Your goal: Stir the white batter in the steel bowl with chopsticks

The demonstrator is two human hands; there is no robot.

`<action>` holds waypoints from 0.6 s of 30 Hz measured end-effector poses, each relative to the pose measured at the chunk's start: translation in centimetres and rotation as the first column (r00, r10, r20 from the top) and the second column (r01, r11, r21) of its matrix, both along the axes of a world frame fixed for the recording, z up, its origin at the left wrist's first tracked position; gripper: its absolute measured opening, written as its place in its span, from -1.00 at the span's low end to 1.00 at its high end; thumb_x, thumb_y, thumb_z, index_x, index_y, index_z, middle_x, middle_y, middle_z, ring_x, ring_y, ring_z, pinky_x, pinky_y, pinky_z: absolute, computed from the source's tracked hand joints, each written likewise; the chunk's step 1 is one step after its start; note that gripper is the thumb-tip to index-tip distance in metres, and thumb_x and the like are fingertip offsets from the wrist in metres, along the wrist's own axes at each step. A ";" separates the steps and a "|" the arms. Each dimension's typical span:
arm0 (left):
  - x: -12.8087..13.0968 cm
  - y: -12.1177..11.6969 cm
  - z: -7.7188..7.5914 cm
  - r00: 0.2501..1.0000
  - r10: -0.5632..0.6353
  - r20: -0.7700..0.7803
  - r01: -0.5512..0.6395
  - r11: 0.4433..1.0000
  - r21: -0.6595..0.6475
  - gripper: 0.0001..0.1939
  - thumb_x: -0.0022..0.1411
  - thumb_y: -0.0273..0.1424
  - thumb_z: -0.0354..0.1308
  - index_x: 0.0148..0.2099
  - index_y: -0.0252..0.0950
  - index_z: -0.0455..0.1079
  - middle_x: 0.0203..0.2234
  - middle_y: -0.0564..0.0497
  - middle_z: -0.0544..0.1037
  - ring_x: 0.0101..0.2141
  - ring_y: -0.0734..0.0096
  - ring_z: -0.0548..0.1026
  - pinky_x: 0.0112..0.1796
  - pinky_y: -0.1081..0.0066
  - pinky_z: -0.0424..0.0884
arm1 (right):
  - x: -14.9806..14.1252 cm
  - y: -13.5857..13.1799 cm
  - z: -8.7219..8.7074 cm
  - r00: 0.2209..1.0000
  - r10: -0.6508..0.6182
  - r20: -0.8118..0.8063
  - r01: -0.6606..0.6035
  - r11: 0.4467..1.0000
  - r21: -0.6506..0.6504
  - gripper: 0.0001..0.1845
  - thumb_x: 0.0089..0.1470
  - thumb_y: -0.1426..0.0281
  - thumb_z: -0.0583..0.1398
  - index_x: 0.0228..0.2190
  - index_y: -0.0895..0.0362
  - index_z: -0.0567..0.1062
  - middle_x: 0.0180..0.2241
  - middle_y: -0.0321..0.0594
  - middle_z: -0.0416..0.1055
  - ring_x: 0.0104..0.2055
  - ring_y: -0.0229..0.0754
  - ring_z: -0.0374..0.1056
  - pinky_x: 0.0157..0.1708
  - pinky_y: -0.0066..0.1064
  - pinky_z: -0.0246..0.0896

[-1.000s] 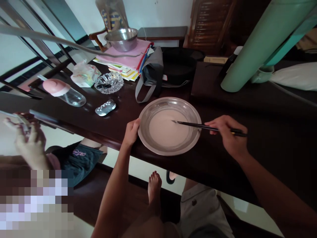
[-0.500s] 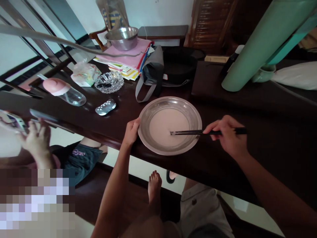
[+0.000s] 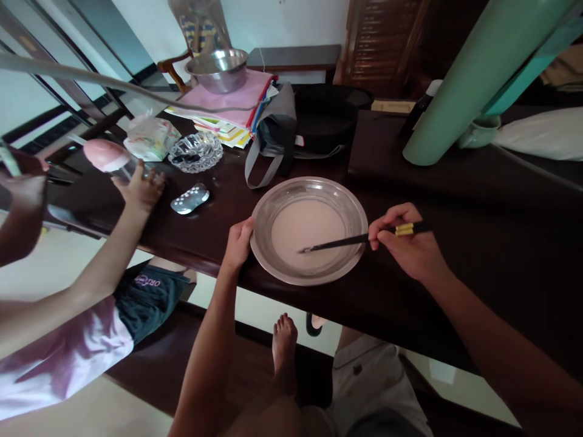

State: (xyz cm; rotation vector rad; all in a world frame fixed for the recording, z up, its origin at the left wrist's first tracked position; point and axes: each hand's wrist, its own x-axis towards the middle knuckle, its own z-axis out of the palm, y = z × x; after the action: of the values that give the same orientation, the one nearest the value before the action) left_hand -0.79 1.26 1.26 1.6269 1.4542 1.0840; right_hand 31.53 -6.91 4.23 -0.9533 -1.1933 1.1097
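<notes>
A wide steel bowl (image 3: 356,209) stands near the front edge of the dark table, holding a pale, milky liquid (image 3: 307,227). My left hand (image 3: 239,243) grips the bowl's left rim, thumb on top. In my right hand (image 3: 405,240), to the right of the bowl, is a pair of black chopsticks (image 3: 337,243) with a gold band near the upper end. Their tips dip into the liquid left of the bowl's middle. The two sticks lie close together and look almost like one.
Another person's hand (image 3: 143,187) is on a pink-capped clear bottle (image 3: 107,156) at the left. Near it are a white patterned remote (image 3: 190,199), a glass ashtray (image 3: 195,152) and a tissue pack (image 3: 151,138). Behind stand a steel basin (image 3: 218,73) on papers, a grey-black bag (image 3: 277,121) and a green cylinder (image 3: 483,79).
The chopstick tips have moved a little left and nearer through the liquid, and my right hand has turned. The other person's hand has reached forward to the bottle.
</notes>
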 end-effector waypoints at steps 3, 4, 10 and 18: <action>0.1 0.0 0.0 1.000 -0.002 -0.003 0.002 1.000 -0.014 -0.56 0.16 -0.05 -0.01 -0.60 -0.24 0.11 -0.66 0.11 0.15 -0.54 0.48 0.10 -0.51 0.43 0.14 | 0.3 0.0 0.0 0.996 -0.084 -0.019 0.084 0.996 -0.001 -0.75 0.07 0.26 0.35 -0.36 0.01 0.36 -0.42 -0.34 0.55 -0.52 -0.27 0.37 -0.54 -0.40 0.31; 0.1 0.0 -0.1 1.000 -0.005 -0.004 0.005 1.000 -0.015 -0.56 0.16 -0.05 -0.02 -0.60 -0.24 0.11 -0.65 0.11 0.15 -0.54 0.48 0.11 -0.51 0.43 0.14 | 0.2 -0.1 0.0 0.996 -0.090 -0.019 0.090 0.996 -0.006 -0.79 0.11 0.26 0.31 -0.35 0.02 0.37 -0.42 -0.33 0.55 -0.52 -0.28 0.37 -0.55 -0.40 0.30; 0.0 0.0 -0.2 1.000 -0.008 -0.003 0.008 1.000 -0.004 -0.54 0.18 -0.04 -0.02 -0.60 -0.25 0.12 -0.65 0.11 0.14 -0.54 0.48 0.11 -0.51 0.43 0.15 | -0.3 -0.5 0.3 0.998 -0.055 0.019 0.055 0.998 -0.009 -0.88 0.12 0.33 0.31 -0.32 0.03 0.45 -0.30 -0.26 0.61 -0.43 -0.24 0.44 -0.45 -0.36 0.38; 0.0 0.0 0.0 1.000 -0.010 -0.002 0.010 1.000 -0.014 -0.56 0.15 -0.04 -0.01 -0.60 -0.24 0.11 -0.65 0.11 0.14 -0.53 0.47 0.10 -0.49 0.43 0.16 | -0.2 -0.7 0.8 0.997 -0.076 -0.016 0.075 0.997 -0.005 -0.74 0.25 0.21 0.17 -0.43 0.06 0.47 -0.42 -0.23 0.59 -0.54 -0.23 0.40 -0.58 -0.36 0.31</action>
State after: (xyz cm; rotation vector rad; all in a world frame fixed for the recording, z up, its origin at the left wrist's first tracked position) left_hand -0.82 1.21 1.26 1.6245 1.4510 1.0645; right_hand 31.36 -7.60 5.00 -0.9834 -1.1335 1.0582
